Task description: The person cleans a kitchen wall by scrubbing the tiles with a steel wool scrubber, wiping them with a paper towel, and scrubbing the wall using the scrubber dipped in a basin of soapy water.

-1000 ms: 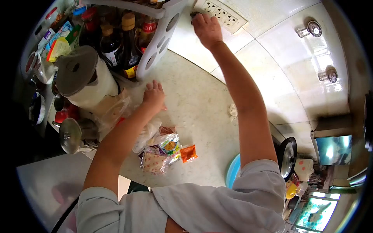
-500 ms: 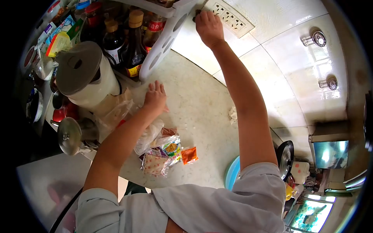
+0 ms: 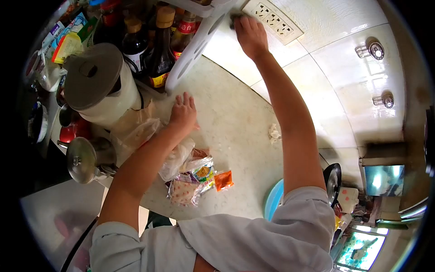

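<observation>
My right hand [image 3: 252,36] is closed over a small dark pad [image 3: 234,21] and presses it on the white wall tile. Right beside it is the cream socket panel [image 3: 273,21]. Most of the pad is hidden under the fingers, so its exact kind is unclear. My left hand [image 3: 183,113] lies on the pale countertop [image 3: 231,122] with its fingers spread, holding nothing. Close to that wrist are a clear plastic bag [image 3: 176,158] and several food packets [image 3: 192,181], one of them a small orange sachet [image 3: 223,180].
A white jug with a grey lid [image 3: 93,75] stands at left, with a steel pot [image 3: 84,158] nearer me. Sauce bottles [image 3: 159,54] fill a white rack [image 3: 181,72]. A crumpled tissue [image 3: 274,133] and a blue basin [image 3: 273,199] are at right. Two taps [image 3: 375,49] project from the wall.
My right hand has shifted slightly right and down along the wall with the pad, partly through a small shift of the view. My left hand stays resting on the countertop.
</observation>
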`<state>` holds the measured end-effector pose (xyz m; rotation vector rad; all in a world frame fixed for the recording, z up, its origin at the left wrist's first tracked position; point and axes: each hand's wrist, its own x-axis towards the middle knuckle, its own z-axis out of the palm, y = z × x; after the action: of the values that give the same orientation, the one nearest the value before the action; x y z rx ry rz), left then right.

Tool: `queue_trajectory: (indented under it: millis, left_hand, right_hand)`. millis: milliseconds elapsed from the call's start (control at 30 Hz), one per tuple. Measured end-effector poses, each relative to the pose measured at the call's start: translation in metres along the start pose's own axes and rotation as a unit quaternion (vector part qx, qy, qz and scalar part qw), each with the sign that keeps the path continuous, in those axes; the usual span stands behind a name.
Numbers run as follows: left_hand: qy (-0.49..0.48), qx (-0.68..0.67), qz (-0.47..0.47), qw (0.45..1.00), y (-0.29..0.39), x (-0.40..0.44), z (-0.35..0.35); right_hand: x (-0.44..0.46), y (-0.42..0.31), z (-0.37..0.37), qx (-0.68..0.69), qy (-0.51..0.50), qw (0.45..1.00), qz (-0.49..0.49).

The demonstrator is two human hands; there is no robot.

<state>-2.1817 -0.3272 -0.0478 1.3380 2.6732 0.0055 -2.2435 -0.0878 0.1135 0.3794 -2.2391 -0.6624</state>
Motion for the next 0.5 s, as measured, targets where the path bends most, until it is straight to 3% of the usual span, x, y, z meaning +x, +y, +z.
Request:
queue_trajectory:
  millis: [100, 233, 300, 367, 400, 433, 500]
  left_hand:
    - [-0.007, 0.0, -0.006, 1.0, 0.001, 0.004, 0.002]
    - [-0.018, -0.002, 0.001, 1.0, -0.001, 0.003, 0.002]
    - [-0.019, -0.005, 0.002, 1.0, -0.001, -0.001, -0.001]
    - [-0.01, -0.011, -0.002, 1.0, 0.001, 0.0, -0.001]
    - [-0.002, -0.001, -0.002, 1.0, -0.001, 0.002, 0.002]
    - [0.004, 0.007, -0.005, 1.0, -0.001, 0.003, 0.004]
    - [0.005, -0.002, 0.002, 1.0, -0.001, -0.002, 0.0]
  right_hand:
    - [-0.049, 0.001, -0.004, 0.007, -0.079, 0.997, -0.013]
    - [0.007, 0.009, -0.007, -0.039, 0.016, 0.999, 0.005]
    - [0.008, -0.003, 0.004, 0.001, 0.022, 1.0, 0.014]
    - [-0.029, -0.018, 0.034, 0.154, -0.007, 0.982, 0.109]
    - [-0.049, -0.031, 0.042, 0.059, -0.077, 0.995, 0.011]
    - [-0.044, -0.029, 0.041, 0.061, -0.044, 0.997, 0.009]
    - [-0.018, -0.015, 0.035, 0.143, 0.014, 0.976, 0.165]
